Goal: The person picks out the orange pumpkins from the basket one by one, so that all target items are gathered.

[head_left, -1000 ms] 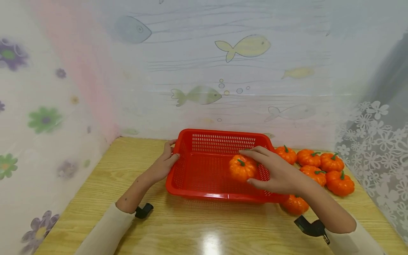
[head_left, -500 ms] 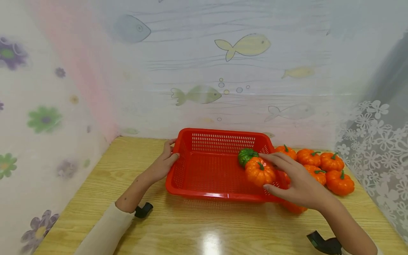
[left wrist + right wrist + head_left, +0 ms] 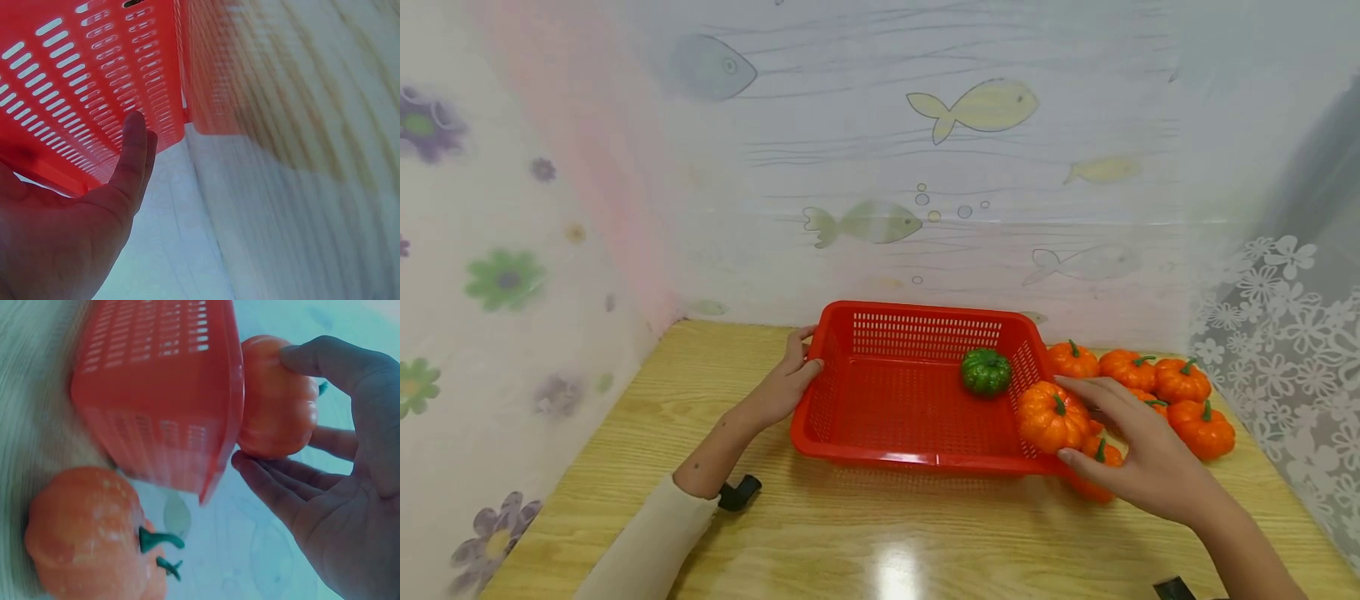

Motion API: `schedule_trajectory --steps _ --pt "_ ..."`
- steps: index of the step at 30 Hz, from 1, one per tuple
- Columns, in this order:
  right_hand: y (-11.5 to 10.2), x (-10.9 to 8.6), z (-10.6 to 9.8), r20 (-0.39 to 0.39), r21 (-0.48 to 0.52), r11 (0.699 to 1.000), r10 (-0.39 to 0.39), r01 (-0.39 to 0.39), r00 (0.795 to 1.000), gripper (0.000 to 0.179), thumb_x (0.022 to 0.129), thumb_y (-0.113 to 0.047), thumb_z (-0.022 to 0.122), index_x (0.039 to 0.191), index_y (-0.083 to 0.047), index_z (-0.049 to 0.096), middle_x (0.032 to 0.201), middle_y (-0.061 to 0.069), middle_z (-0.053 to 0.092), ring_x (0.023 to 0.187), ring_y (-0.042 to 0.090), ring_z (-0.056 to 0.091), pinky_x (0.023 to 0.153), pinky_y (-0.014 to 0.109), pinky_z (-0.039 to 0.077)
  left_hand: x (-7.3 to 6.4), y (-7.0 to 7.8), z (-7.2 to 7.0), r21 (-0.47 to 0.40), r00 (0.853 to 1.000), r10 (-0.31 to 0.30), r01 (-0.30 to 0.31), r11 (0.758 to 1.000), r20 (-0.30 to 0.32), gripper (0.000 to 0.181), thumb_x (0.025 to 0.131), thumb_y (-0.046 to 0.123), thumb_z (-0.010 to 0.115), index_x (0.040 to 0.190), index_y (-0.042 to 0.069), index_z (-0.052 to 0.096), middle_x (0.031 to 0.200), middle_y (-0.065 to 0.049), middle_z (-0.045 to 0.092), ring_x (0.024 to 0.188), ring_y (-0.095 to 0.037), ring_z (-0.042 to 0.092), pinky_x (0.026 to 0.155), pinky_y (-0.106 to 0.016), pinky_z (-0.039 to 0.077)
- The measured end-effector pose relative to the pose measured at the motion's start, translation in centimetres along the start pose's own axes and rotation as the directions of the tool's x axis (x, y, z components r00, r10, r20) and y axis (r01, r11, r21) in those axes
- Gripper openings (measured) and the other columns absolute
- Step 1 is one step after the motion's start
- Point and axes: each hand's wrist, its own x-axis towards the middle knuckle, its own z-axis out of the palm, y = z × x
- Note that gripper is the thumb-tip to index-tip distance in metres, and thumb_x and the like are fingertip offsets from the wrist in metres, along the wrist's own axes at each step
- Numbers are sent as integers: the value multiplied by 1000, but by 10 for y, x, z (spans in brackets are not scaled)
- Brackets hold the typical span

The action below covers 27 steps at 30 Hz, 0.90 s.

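Observation:
My left hand grips the left rim of a red perforated plastic basket, thumb over the rim. In the left wrist view its fingers lie along the outside of the slotted wall. My right hand holds a small orange pumpkin with a green stem, above the basket's right rim. In the right wrist view the thumb and fingers are on opposite sides of this pumpkin, just above the rim. A small green pumpkin sits inside the basket towards the right.
Several orange pumpkins stand on the wooden table right of the basket. One pumpkin lies close to its front right corner, partly hidden. Behind the table is a patterned wall.
My right hand has moved right with the orange pumpkin, from over the basket's inside to its right rim. The green pumpkin has come into view. My left hand has stayed in place.

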Motion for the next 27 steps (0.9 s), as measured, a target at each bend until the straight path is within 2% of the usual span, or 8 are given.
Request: schedule_trajectory --steps 6,15,22,27 --pt "7 -10 -9 -10 15 999 30 -29 1000 85 80 -10 95 152 -22 53 140 -2 59 119 -4 56 98 4 44 0 0 0 -3 1000 4 -4 1000 1 63 114 19 36 166 11 1 157 -25 31 125 -47 60 94 -47 61" --pt "19 -29 -29 -48 8 999 53 -53 997 91 73 3 95 151 -17 53 143 -2 55 123 -9 52 98 1 40 1 2 1 -16 1000 4 -4 1000 9 62 114 17 35 166 12 1 156 -25 31 124 -48 60 92 -46 62" --pt "36 -43 -44 -42 -39 995 94 -96 995 89 70 3 96 145 -5 49 137 15 53 119 -17 45 91 -1 41 3 1 1 -7 1000 -7 7 1000 3 61 114 17 35 165 13 2 154 -24 34 123 -45 61 92 -45 62" --pt "49 -47 -49 -12 -82 991 104 -104 995 89 69 4 96 143 -1 48 135 19 51 115 -16 42 85 -1 43 2 -1 0 13 1000 -20 20 1000 -6 61 114 20 35 165 14 3 154 -23 34 123 -42 61 92 -45 62"
